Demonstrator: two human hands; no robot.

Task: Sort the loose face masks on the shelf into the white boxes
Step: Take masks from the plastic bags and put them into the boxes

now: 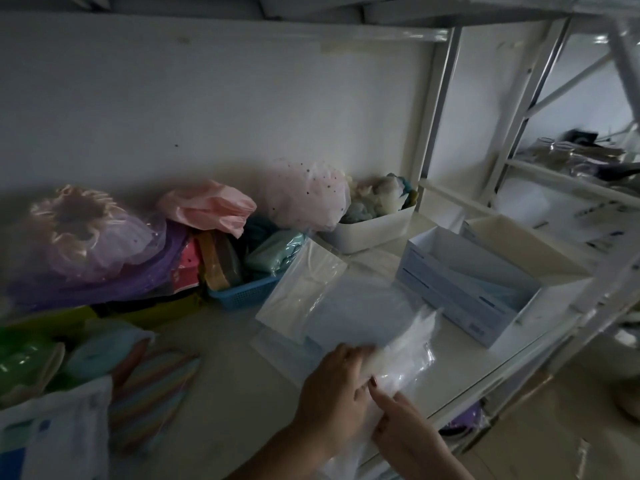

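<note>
A clear plastic bag (405, 355) lies near the shelf's front edge, blurred. My left hand (332, 386) grips its near end, fingertips curled into the plastic. Just right of it, my right hand (408, 431) holds the bag's lower edge with its index finger stretched along the plastic. Behind the bag, flat wrapped face masks (325, 296) lie in a loose pile. To the right stands an open white box (460, 299) with pale blue masks inside. A second open white box (519, 247) stands behind it.
A blue basket (242, 296) of coloured packets, a white tub (374, 230) and pink and purple bags (86, 244) fill the back of the shelf. Green and striped items (152, 386) lie at the left. White shelf posts (436, 119) rise at the right.
</note>
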